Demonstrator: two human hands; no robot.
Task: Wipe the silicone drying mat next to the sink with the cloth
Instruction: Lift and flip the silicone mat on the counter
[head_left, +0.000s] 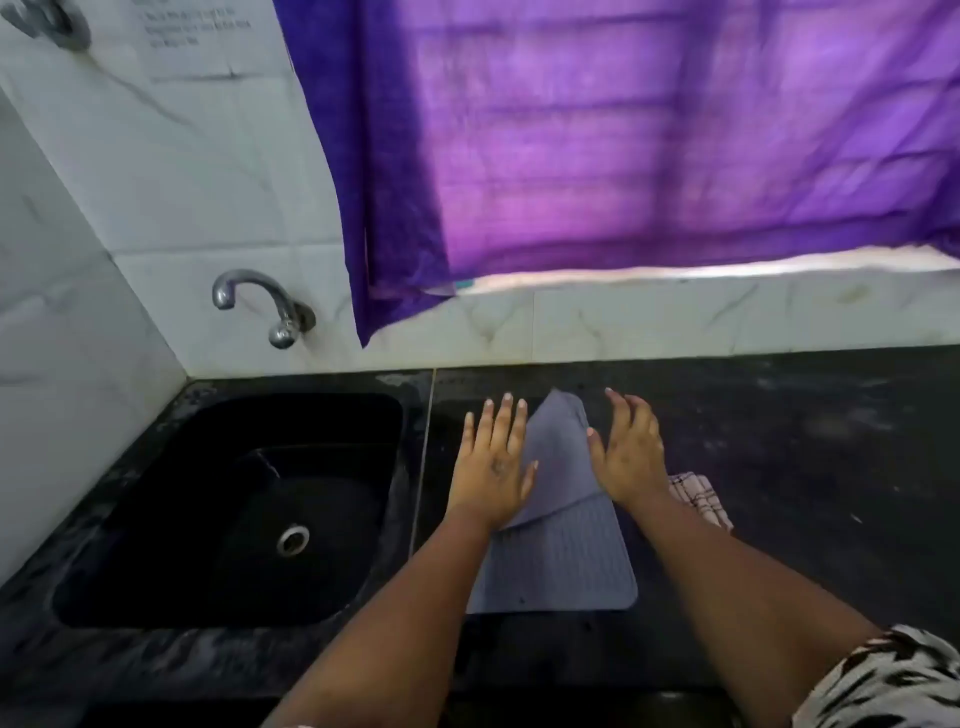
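Note:
A grey silicone drying mat (566, 561) lies on the black counter just right of the sink, its ribbed side up near me. Its far half (558, 457) is folded over, smooth side showing. My left hand (493, 462) lies flat with fingers spread on the left edge of that folded part. My right hand (628, 452) hovers or rests at its right edge, fingers apart, holding nothing. A white checked cloth (698, 499) lies on the counter just right of the mat, partly hidden behind my right wrist.
A black sink (156, 519) with a steel drain sits to the left, under a chrome tap (260, 301) on the tiled wall. A purple curtain (623, 145) hangs over the window behind. Dark counter (831, 441) stretches to the right.

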